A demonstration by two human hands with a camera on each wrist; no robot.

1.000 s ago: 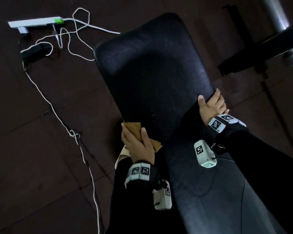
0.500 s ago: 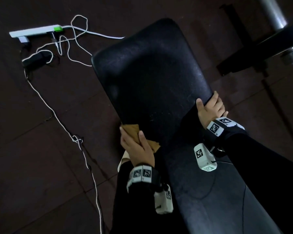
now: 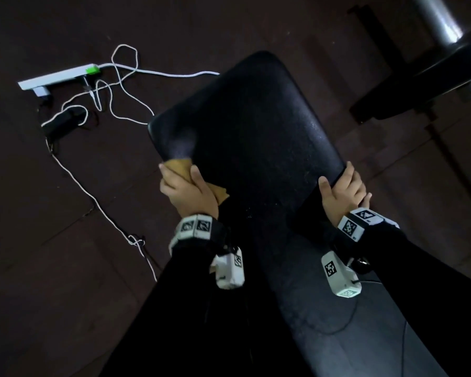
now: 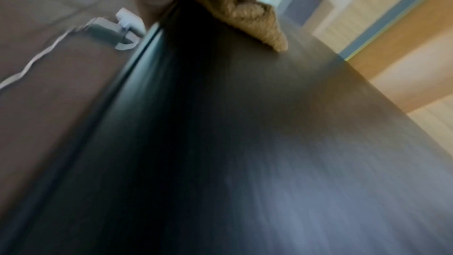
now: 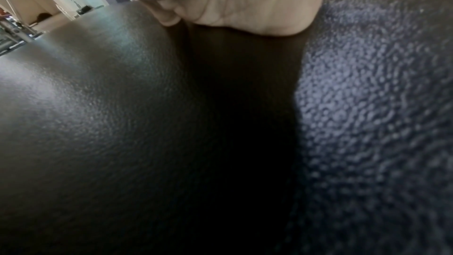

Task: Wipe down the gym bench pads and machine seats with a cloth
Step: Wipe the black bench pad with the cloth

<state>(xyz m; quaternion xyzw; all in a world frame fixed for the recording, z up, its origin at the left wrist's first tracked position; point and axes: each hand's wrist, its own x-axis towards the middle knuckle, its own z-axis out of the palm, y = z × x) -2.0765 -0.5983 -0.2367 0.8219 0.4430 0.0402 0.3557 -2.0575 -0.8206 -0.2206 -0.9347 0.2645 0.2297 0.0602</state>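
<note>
A long black bench pad (image 3: 250, 137) runs from the bottom right to the upper middle of the head view. My left hand (image 3: 186, 190) grips a tan cloth (image 3: 181, 167) and holds it against the pad's left edge. In the left wrist view the bunched cloth (image 4: 247, 15) sits on the blurred pad (image 4: 220, 143) under my fingers. My right hand (image 3: 340, 190) grips the pad's right edge, thumb on top and fingers curled over the side. The right wrist view shows my palm (image 5: 245, 1) pressed on the grained pad (image 5: 98, 104).
On the dark floor to the left lie a white power strip (image 3: 57, 78), a black adapter (image 3: 63, 122) and a looping white cable (image 3: 104, 210). A metal post and a dark machine arm (image 3: 430, 74) stand at the upper right.
My left hand has slid the cloth up along the pad's left edge, farther from me. The right hand has kept its grip on the right edge.
</note>
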